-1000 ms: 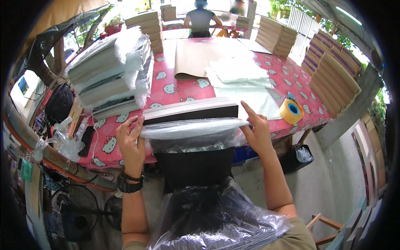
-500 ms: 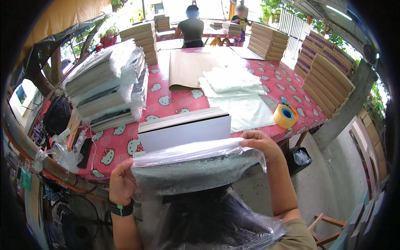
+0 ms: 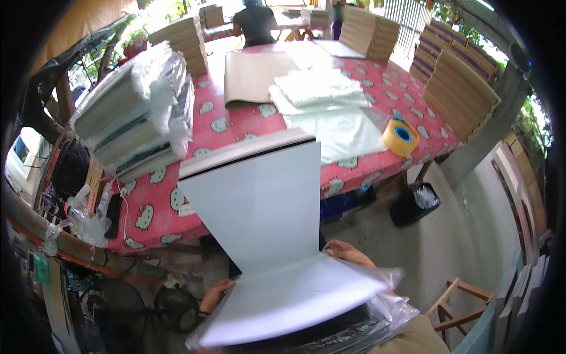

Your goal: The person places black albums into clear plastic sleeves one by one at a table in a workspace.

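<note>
Pink cat-print counter [image 3: 159,196]; co-worker [image 3: 254,26] beyond, head cut off. White sheet [image 3: 259,206] slopes from stack [image 3: 247,151], bends above clear plastic [image 3: 386,312]. Left hand [image 3: 215,296], right hand [image 3: 352,255] at sheet's edges, partly hidden; whether fingers grip, cannot tell. Label [image 3: 186,210] illegible.

Left hand [image 3: 217,294] and right hand [image 3: 350,253] now lower, upper white panel [image 3: 265,200] exposed more fully, lower white panel [image 3: 289,298] newly visible, clear plastic film [image 3: 394,311] moved down beneath it.

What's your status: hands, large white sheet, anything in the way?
Left hand, right hand at opposite edges of large white sheet, grips partly hidden. Sheet bent mid-length. Crumpled clear plastic film under its near part.
</note>
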The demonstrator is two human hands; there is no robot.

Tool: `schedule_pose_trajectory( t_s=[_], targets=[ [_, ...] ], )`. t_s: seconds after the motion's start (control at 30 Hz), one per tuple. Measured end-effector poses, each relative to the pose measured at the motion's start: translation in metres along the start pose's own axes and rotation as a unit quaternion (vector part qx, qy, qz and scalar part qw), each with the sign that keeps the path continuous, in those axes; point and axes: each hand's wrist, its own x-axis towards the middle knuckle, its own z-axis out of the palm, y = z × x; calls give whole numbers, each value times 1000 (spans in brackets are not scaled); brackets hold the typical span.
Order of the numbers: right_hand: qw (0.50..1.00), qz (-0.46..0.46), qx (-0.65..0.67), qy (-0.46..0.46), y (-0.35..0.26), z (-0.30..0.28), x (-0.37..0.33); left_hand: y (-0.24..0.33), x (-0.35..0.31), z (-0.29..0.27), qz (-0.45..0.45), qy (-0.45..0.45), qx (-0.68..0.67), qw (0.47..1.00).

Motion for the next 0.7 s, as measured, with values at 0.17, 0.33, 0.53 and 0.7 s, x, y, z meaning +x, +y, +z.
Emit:
schedule_pose_trajectory(
  t_s=[0.17,0.33,0.53,0.7],
  targets=[
    [913,-69,-313,254,34,-13,35,-8,44,29,120,191,355,907],
    [830,-155,-394,361,2,-5,54,-2,47,-13,339,253,420,802],
    [862,-272,-67,-422,-132,80,-43,108,-95,68,433,-179,130,874],
    [850,-87,-329,-403,-73,100,-23,70,-50,93,251,-365,453,774]
  ],
)
